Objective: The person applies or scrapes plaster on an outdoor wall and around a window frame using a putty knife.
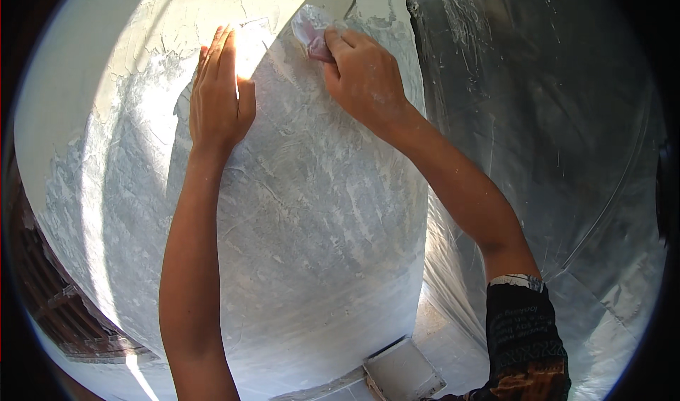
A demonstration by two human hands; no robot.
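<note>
My left hand reaches up the mottled plaster wall, fingers straight and close together over a thin flat piece, hard to make out in the glare. My right hand, to its upper right, grips a small scraper with a pale pinkish look, its blade against the wall. Cream coating covers the upper wall, with rougher grey-white patches below. A bright band of sunlight crosses the left side and top.
Dark plastic sheeting hangs along the right of the wall. A pale square container sits low at bottom centre. Dark slatted woodwork shows at lower left.
</note>
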